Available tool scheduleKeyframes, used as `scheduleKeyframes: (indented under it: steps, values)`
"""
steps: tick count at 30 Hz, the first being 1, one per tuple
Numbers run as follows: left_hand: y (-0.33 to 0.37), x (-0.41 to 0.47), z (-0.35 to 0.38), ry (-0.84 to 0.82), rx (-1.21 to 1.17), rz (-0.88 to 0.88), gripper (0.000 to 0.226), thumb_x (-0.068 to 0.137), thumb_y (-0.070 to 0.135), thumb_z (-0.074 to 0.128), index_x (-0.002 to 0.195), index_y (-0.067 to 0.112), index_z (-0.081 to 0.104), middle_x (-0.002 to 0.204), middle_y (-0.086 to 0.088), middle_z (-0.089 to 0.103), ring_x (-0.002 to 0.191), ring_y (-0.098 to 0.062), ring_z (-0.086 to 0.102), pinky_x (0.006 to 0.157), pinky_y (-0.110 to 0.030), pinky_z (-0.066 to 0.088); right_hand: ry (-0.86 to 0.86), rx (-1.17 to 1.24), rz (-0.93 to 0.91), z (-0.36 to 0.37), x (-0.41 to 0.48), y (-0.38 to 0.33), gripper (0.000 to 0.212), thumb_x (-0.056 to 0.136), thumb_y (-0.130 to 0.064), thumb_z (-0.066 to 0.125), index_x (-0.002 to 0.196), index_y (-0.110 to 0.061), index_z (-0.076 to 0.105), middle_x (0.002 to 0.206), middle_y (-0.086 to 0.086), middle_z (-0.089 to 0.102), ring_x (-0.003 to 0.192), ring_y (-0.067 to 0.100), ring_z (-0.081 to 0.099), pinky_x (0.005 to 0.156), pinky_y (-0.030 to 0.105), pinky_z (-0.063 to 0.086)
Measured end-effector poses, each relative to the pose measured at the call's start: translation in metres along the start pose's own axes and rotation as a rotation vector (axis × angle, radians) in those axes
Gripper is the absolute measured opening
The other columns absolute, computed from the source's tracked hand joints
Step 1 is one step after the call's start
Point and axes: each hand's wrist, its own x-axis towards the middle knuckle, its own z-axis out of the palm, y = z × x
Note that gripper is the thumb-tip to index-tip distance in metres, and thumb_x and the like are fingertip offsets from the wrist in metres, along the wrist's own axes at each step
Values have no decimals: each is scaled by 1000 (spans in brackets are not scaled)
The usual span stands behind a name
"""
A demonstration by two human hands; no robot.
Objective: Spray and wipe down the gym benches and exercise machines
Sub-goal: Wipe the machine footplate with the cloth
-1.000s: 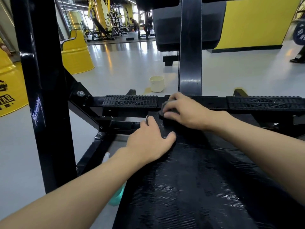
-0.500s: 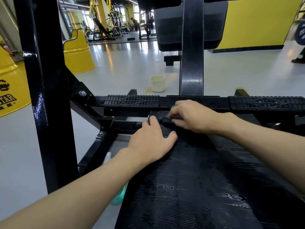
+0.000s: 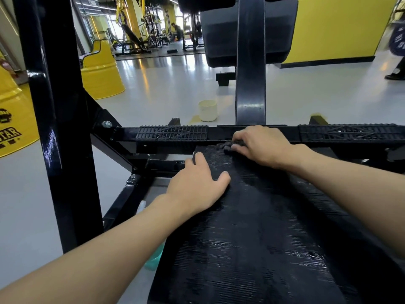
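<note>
Seen from the head camera, a person leans over the black ribbed platform point(image 3: 252, 238) of a gym machine. At its far edge, just below the crossbar point(image 3: 173, 132), the right hand point(image 3: 263, 148) bunches a small dark cloth point(image 3: 223, 146), its fingers point(image 3: 236, 147) curled over and pinching the cloth against the ribs. The left hand point(image 3: 197, 187) lies flat near the far left corner, fingers together and thumb spread, bracing.

The cloth looks soft, light and limp, so it probably needs a gathered grip with pressure from above, or it will slip out on the wet-looking ribs. The platform looks stiff and fixed, and its grooves likely trap moisture. A teal spray bottle point(image 3: 154, 258) stands on the floor beside the platform's left edge, partly hidden under the left forearm. It is probably light plastic, best taken by the neck.

Compared with a second ago, the right hand and cloth sit slightly further right along the far edge. Half a second ago they were a little nearer on the platform. The left hand has not moved.
</note>
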Motion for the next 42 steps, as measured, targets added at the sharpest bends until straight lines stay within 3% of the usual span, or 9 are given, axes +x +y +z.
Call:
scheduleKeyframes:
  steps: [7, 10, 13, 17, 19, 24, 31, 36, 42]
  values:
    - [1, 0, 0, 15, 6, -5, 60, 94, 62, 44, 125, 12, 37, 132, -14, 47, 110, -38, 56, 79, -39, 41, -201, 214, -26, -13, -8, -12, 22, 90, -32, 57, 103, -20, 70, 74, -4, 64, 78, 24, 62, 68, 33, 51]
    - [2, 0, 0, 0, 12, -14, 57, 94, 61, 43, 122, 12, 37, 133, -15, 46, 110, -39, 56, 81, -39, 41, -91, 31, 0, -11, -10, 0, 22, 95, -38, 53, 109, -27, 65, 92, -1, 66, 89, 28, 62, 67, 33, 43]
    - [2, -3, 0, 7, 48, 26, 56, 96, 58, 41, 130, 14, 39, 152, -17, 32, 131, -36, 43, 98, -44, 41, 64, -68, 93, 1, -7, 5, 20, 97, -37, 48, 101, -24, 63, 100, 7, 68, 93, 34, 62, 65, 34, 38]
    - [3, -3, 4, 148, 180, 291, 49, 101, 43, 37, 144, 19, 44, 163, 1, 26, 148, -15, 21, 118, -41, 22, -143, 145, -21, -11, -15, 1, 20, 90, -33, 57, 101, -21, 68, 85, 1, 68, 82, 27, 62, 72, 36, 53]
    - [3, 0, 4, 140, 185, 311, 49, 101, 41, 36, 145, 19, 43, 159, 5, 34, 146, -12, 26, 118, -40, 22, -221, 176, -58, -18, -20, 1, 25, 92, -35, 58, 113, -24, 67, 95, 1, 71, 93, 25, 64, 78, 37, 54]
    - [6, -1, 0, 112, 241, 317, 47, 102, 41, 34, 140, 16, 46, 153, 2, 42, 142, -16, 34, 114, -40, 25, 43, -96, 73, -2, -15, 17, 18, 96, -37, 50, 103, -24, 61, 103, 5, 67, 95, 33, 62, 66, 35, 41]
    - [15, -3, 1, 29, 381, 344, 67, 93, 66, 26, 126, 13, 50, 137, -14, 51, 130, -30, 44, 109, -41, 34, -194, 166, 5, -20, -28, 13, 20, 92, -35, 59, 109, -29, 66, 81, -5, 62, 80, 20, 57, 70, 33, 47]
    - [19, -5, -4, -40, 419, 335, 78, 88, 77, 22, 127, 15, 47, 131, -15, 50, 127, -32, 43, 105, -44, 35, 31, -49, 142, -5, -23, 29, 16, 94, -35, 53, 103, -26, 64, 102, 5, 68, 96, 34, 63, 66, 34, 39]
    - [23, -7, -4, -65, 456, 311, 77, 90, 76, 21, 133, 16, 42, 139, -20, 45, 132, -34, 38, 107, -45, 33, -199, 151, 20, -25, -39, 24, 22, 92, -34, 59, 112, -28, 67, 79, -8, 65, 74, 11, 60, 66, 31, 41]
